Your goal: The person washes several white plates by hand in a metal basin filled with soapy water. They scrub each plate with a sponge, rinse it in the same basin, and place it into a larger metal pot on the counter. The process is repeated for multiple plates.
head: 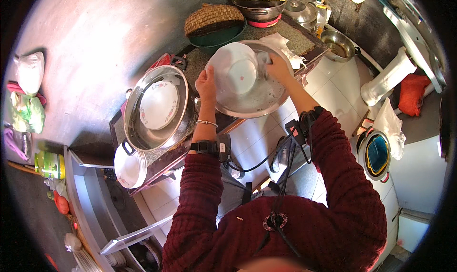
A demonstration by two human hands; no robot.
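Observation:
My left hand [206,83] grips the near left rim of a white ceramic plate [237,58], which is tilted with its underside and foot ring facing me. In my right hand [278,68] is a pale grey cloth [263,60], pressed close to the plate's right side. Both hands are over a wide metal basin [262,109] with sudsy water in it. Left of the basin stands a large two-handled metal pot [157,143], where a white plate with a floral rim [159,106] lies.
A stack of white plates [130,168] stands at the counter's near left end. Behind the basin are a green bowl [217,40] with a woven basket [214,18] on it and a steel pot [260,8]. Cables hang between my wrists. An open cabinet [93,197] is at left.

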